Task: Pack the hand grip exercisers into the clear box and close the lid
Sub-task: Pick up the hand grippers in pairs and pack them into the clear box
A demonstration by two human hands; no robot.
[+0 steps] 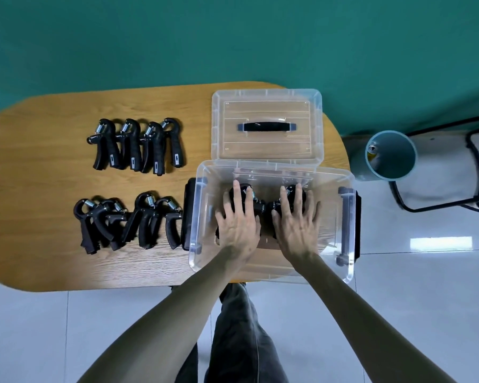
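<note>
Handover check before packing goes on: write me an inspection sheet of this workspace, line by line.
Surface: rounded wooden table, bare wood between the groups.
Job's things: clear plastic box open at the table's right end; its clear lid with dark handle lies flat behind it. Far row of black spring hand grip exercisers and near row wait on the table's left; exercisers in the box lie under the hands.
Clutter: nothing seen.
Grippers: left hand and right hand spread flat on the exercisers in the box.
Cables: nothing seen.
Surroundings: green wall, pale tiled floor, teal cylindrical bin, black metal frame at right.
</note>
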